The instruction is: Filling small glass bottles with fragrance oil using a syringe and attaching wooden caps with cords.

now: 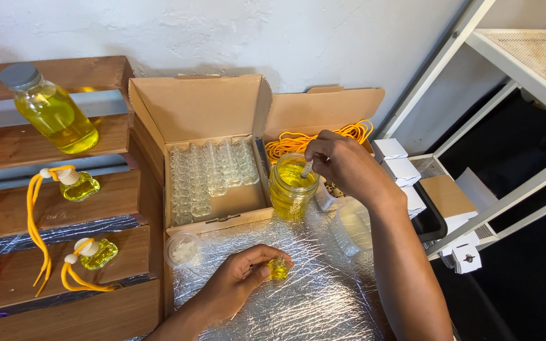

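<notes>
Your left hand (pixel 241 278) is closed around a small glass bottle of yellow liquid (pixel 279 269), pinched between thumb and fingers and resting low on the crinkled silver foil mat (pixel 311 303). Your right hand (pixel 342 165) grips a thin white dropper (pixel 307 168), its tip dipped into the mouth of the open glass jar of yellow liquid (pixel 292 186), which stands at about twelve o'clock from the small bottle, well apart from it. At ten o'clock from the jar sits an open cardboard box of empty clear glass bottles (pixel 213 170), packed in rows and just beside the jar. A small clear round lid with white pieces (pixel 182 250) lies at nine o'clock from your left hand, near it. A clear plastic cup (pixel 352 227) stands under your right forearm, at four o'clock from the jar. Behind the jar, a bundle of orange cord (pixel 298 142) lies in a second cardboard box. Small white cartons (pixel 399 167) sit at three o'clock from your right hand. On the wooden shelves to the left are a tall bottle of yellow liquid with a grey cap (pixel 48 107) and two filled bottles with orange cords (pixel 80 186).
</notes>
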